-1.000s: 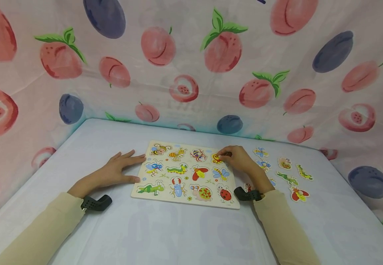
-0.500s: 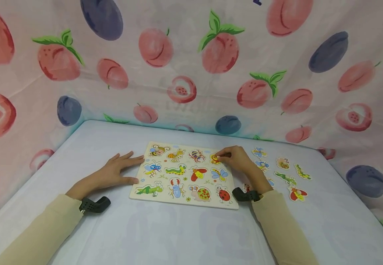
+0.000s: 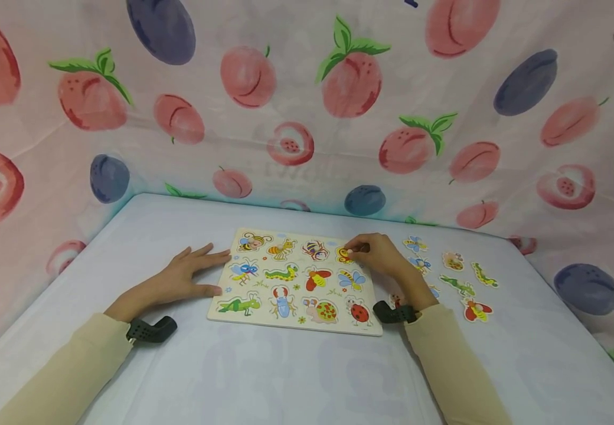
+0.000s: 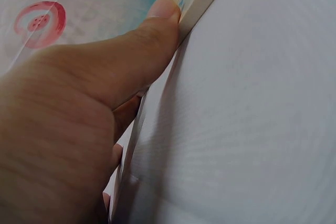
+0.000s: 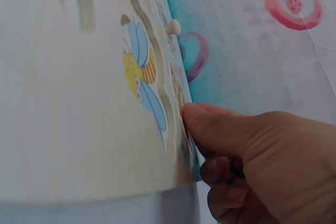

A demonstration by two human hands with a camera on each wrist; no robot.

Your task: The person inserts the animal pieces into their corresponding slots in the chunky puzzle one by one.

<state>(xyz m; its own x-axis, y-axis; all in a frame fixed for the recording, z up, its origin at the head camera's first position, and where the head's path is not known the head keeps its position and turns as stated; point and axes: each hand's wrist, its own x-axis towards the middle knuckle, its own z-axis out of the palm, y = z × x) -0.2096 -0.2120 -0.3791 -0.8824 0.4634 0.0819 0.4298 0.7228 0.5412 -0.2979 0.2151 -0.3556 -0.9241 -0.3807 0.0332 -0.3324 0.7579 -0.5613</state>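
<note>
A wooden insect puzzle board (image 3: 261, 317) lies on the white-covered table. At its upper right corner my right hand (image 3: 373, 251) pinches a red and yellow butterfly puzzle piece (image 3: 343, 254) between thumb and fingertips. The fingertips hide part of that piece, and in the right wrist view the hand (image 5: 252, 150) sits at the board's edge. My left hand (image 3: 187, 274) rests with spread fingers along the left side of the board. Its thumb (image 4: 164, 9) touches the board's edge in the left wrist view.
Several loose pieces lie right of the board, among them a snail (image 3: 453, 261), a caterpillar (image 3: 484, 275), a grasshopper (image 3: 458, 285) and a red-winged insect (image 3: 477, 310). My right forearm partly covers others. A small wooden knob (image 5: 174, 27) sticks up from the board. Fruit-print cloth (image 3: 291, 171) hangs behind.
The head view has shifted slightly. Both hands keep their places at the board, and the right fingertips stay on the butterfly piece.
</note>
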